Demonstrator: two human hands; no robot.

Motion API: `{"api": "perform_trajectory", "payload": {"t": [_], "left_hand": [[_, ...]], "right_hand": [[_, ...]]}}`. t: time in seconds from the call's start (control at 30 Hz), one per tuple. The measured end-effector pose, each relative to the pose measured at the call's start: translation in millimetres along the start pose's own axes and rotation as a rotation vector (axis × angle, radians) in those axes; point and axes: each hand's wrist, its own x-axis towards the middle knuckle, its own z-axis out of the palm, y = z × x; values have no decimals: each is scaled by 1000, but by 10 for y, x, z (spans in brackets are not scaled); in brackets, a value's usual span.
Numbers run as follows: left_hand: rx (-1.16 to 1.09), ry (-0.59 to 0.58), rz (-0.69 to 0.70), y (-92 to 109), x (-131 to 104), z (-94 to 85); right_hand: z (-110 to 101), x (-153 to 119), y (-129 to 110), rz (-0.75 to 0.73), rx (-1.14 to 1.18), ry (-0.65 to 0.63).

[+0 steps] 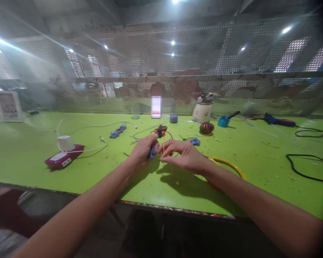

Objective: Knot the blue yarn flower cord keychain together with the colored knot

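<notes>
My left hand (143,148) is closed on a small black-and-orange yarn flower (160,131), which sticks up above the fingertips. A blue-purple knitted piece (152,153) also shows at that hand's palm side. An orange yarn strand (164,144) runs down from the flower to my right hand (185,154), whose thumb and fingertips pinch it. Right of the flower curves a dark red strand (170,133). Another blue-purple yarn piece (195,141) lies on the table just beyond my right hand.
A yellow-handled tool (230,164) lies by my right forearm. Behind are a striped yarn ball (206,128), blue container (224,122), cream jar (201,111), lit phone (156,106) and blue glue gun (280,120). Leftward are a purple power strip (63,157) and a blue-purple yarn strip (117,132).
</notes>
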Motion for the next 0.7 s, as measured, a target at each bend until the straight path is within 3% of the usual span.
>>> {"api": "perform_trajectory", "payload": {"t": [0.07, 0.13, 0.3, 0.4, 0.5, 0.57, 0.7], "left_hand": [[18, 41, -9, -9, 3, -3], [41, 75, 13, -20, 1, -3], [119, 27, 66, -44, -18, -4], [161, 19, 95, -60, -8, -16], [185, 62, 113, -68, 15, -28], [203, 105, 114, -64, 25, -33], [252, 214, 101, -45, 29, -53]], "right_hand": [[20, -15, -25, -130, -186, -64], [34, -28, -22, -147, -273, -70], [13, -14, 68, 289, -40, 77], [-51, 16, 81, 352, 67, 220], [-124, 30, 29, 267, 8, 243], [-152, 25, -21, 114, -123, 224], [-114, -3, -82, -257, -345, 8]]}}
